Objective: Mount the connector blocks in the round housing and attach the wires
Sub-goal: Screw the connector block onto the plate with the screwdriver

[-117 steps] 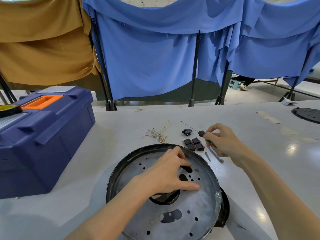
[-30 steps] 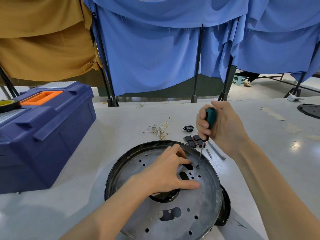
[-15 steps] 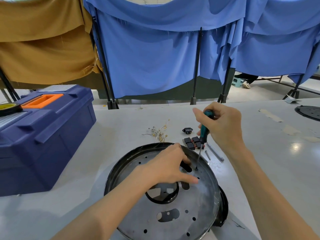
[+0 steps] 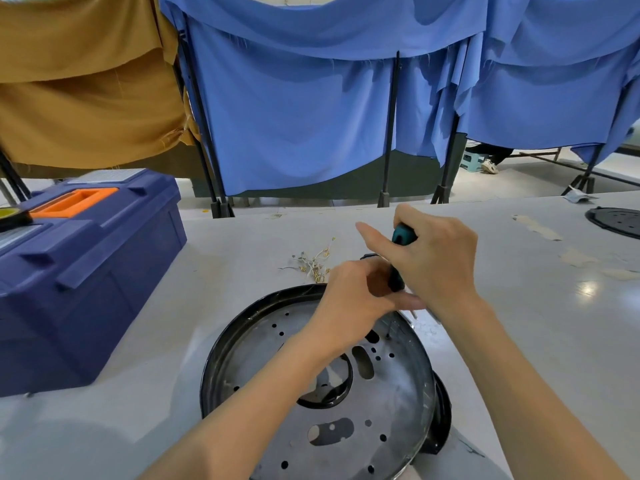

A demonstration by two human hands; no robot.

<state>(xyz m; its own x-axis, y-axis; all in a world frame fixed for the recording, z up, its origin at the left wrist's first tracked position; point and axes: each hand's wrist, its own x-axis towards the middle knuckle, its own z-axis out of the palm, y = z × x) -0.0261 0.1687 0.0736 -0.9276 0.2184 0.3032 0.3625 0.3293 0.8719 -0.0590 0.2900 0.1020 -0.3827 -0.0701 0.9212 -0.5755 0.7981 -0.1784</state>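
Fingers of the left hand (image 4: 353,299) curl close to the shaft of the screwdriver (image 4: 402,236), with the thumb laid flat beneath it; I cannot tell whether they actually pinch it. Loose wires (image 4: 313,261) lie just beyond the knuckles. Under the fingers sits the round housing (image 4: 242,341), and the tip rests by a small hole just below the thumb. Both hands hide the connector blocks. Further right, the right hand (image 4: 436,268) wraps the teal handle, its index finger held out straight. The likely risk is that a tilted shaft lets the tip skid across the slick metal and jab the steadying fingers.
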